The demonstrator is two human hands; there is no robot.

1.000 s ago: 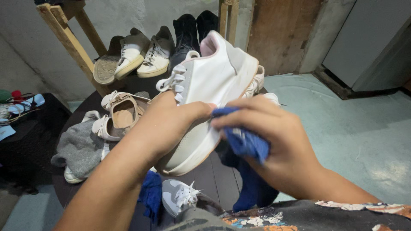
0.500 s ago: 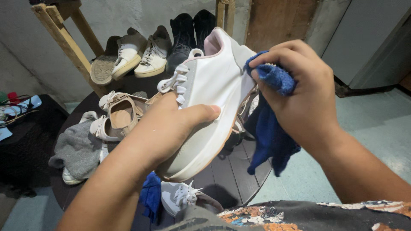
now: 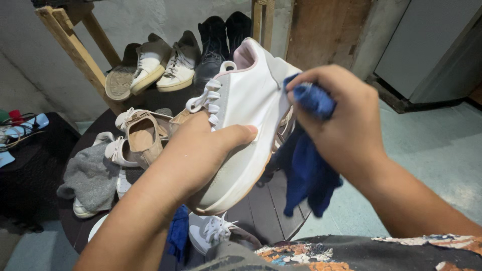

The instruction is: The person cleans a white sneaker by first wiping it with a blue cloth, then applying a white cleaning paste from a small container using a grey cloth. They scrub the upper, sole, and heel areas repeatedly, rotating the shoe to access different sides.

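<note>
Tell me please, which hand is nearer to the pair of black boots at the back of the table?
Left. The left hand grips the white sneaker just below the black boots. The right hand, holding the blue cloth, is farther off to the right.

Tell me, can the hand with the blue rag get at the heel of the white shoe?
Probably yes. The right hand already presses the blue rag by the heel of the white sneaker, which the left hand holds up; nothing lies between.

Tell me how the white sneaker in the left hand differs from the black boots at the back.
The white sneaker is low-cut and held tilted in the air by the left hand; the black boots are tall and rest against the wall. The sneaker is light, the boots dark. Both have laces.
</note>
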